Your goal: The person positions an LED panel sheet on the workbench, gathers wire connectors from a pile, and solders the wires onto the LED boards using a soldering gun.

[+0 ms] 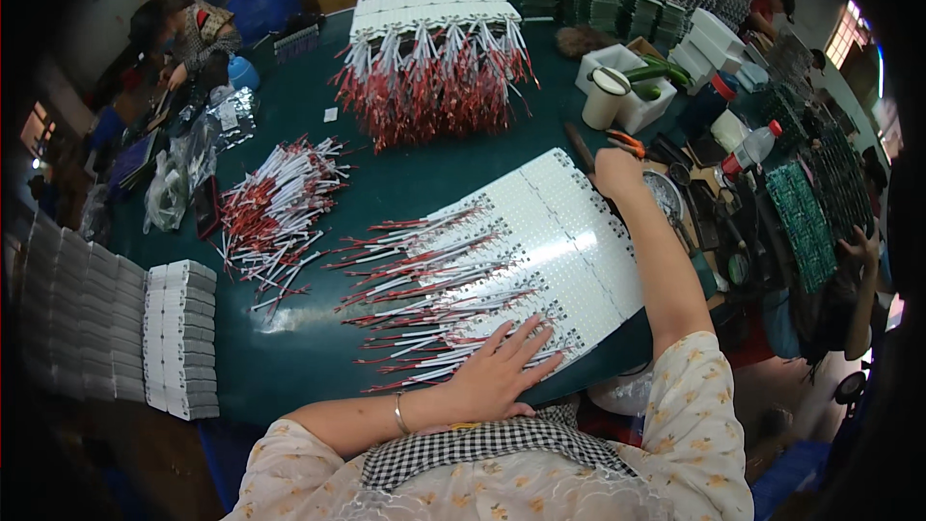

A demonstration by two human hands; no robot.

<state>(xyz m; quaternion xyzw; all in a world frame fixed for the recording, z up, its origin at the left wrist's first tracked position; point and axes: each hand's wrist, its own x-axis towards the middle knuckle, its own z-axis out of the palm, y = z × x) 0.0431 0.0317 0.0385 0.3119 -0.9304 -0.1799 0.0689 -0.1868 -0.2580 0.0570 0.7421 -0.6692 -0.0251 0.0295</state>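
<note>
A white panel of joined circuit boards [569, 232] lies at a slant on the green table in front of me. Rows of red and white wires [434, 294] stick out from its left part. My left hand [506, 362] rests on the panel's near edge with its fingers spread, beside the wire ends. At the far right corner of the panel my right hand [617, 174] is curled closed; what its fingers hold, if anything, is hidden. Just beyond it lie an orange-handled tool [627, 143] and a dark stick-like tool [579, 147].
Loose red and white wires [280, 203] lie in a heap to the left. A stack of wired boards [434, 14] stands at the back, white board stacks [180, 338] at the near left. A metal bowl [664, 195], a bottle [752, 150] and a cream cup [606, 98] crowd the right.
</note>
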